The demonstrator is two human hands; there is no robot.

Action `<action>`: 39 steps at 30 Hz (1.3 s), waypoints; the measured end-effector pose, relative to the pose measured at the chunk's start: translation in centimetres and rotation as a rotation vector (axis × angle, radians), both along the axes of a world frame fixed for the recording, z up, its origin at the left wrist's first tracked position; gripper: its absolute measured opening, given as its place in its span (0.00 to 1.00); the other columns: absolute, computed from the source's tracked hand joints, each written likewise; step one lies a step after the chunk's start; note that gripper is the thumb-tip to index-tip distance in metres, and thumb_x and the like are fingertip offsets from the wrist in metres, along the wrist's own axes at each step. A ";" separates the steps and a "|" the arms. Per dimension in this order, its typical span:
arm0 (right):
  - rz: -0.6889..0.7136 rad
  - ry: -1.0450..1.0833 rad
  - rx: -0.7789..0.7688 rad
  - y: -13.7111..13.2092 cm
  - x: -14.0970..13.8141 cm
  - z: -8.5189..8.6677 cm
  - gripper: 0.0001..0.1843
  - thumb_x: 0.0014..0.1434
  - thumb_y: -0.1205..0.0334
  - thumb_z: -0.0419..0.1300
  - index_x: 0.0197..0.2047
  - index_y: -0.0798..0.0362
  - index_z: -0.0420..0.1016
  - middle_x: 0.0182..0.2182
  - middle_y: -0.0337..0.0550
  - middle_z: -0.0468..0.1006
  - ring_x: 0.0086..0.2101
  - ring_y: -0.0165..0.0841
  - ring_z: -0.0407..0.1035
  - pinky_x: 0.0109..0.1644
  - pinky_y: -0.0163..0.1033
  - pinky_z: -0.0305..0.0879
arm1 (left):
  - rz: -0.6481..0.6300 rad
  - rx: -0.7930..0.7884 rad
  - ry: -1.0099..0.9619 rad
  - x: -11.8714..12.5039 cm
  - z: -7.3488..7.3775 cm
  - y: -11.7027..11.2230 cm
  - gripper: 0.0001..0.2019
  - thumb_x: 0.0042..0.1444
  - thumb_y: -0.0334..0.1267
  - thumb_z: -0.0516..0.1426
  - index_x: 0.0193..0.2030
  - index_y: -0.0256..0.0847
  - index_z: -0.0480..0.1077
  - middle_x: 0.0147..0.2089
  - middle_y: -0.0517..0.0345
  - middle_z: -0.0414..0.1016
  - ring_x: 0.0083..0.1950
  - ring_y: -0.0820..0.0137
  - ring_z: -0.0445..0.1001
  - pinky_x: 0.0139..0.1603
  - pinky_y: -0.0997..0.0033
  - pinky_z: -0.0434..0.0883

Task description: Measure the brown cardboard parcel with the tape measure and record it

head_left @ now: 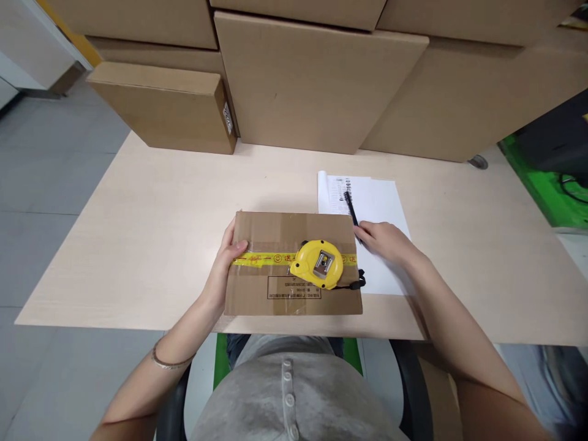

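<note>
A brown cardboard box (261, 229), sealed with yellow printed tape, lies flat near the table's front edge. My left hand (223, 263) grips its left side, thumb on top and the other fingers mostly hidden beyond the edge. On top of the box rests a yellow tape measure (316, 264) with a black wrist strap hanging over the right edge. My right hand (383, 241) is closed at the box's right side, its fingertips on the lower part of a black pen (351, 208). Beneath the pen are white paper sheets (388, 199), partly printed and partly covered by the box.
Large cardboard boxes (316, 86) stand along the back of the pale table (151, 245). A smaller carton (169, 110) sits at the back left. Black equipment on a green surface (528, 180) is at the far right. Chair armrests flank my body.
</note>
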State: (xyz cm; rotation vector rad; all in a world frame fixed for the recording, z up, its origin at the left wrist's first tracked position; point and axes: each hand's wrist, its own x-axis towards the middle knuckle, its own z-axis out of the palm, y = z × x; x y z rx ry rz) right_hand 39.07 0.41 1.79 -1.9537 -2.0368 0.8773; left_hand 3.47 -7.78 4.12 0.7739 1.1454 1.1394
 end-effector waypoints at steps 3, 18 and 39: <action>0.015 0.183 -0.036 0.0 0.8 -0.2 0.29 0.67 0.31 0.52 0.30 0.48 0.71 0.24 0.43 0.75 0.27 0.36 0.67 0.35 0.43 0.61 | 0.056 -0.059 -0.045 0.1 0.1 0.0 0.27 0.60 0.49 0.62 0.66 0.51 0.69 0.61 0.55 0.81 0.62 0.50 0.79 0.56 0.56 0.79; -0.154 0.527 -0.015 -0.4 1.9 -3.1 0.25 0.51 0.42 0.75 0.23 0.49 0.69 0.15 0.36 0.71 0.17 0.27 0.61 0.21 0.37 0.59 | 0.150 0.025 0.040 0.2 -0.6 0.6 0.23 0.54 0.48 0.65 0.57 0.51 0.73 0.66 0.57 0.76 0.73 0.50 0.68 0.66 0.57 0.73; -0.133 0.510 -0.025 -0.5 2.3 -3.5 0.22 0.54 0.48 0.73 0.22 0.49 0.69 0.16 0.36 0.72 0.18 0.28 0.62 0.24 0.37 0.57 | -0.168 0.228 0.191 -1.8 -1.2 7.1 0.19 0.50 0.49 0.63 0.48 0.45 0.81 0.56 0.49 0.82 0.59 0.47 0.75 0.60 0.51 0.72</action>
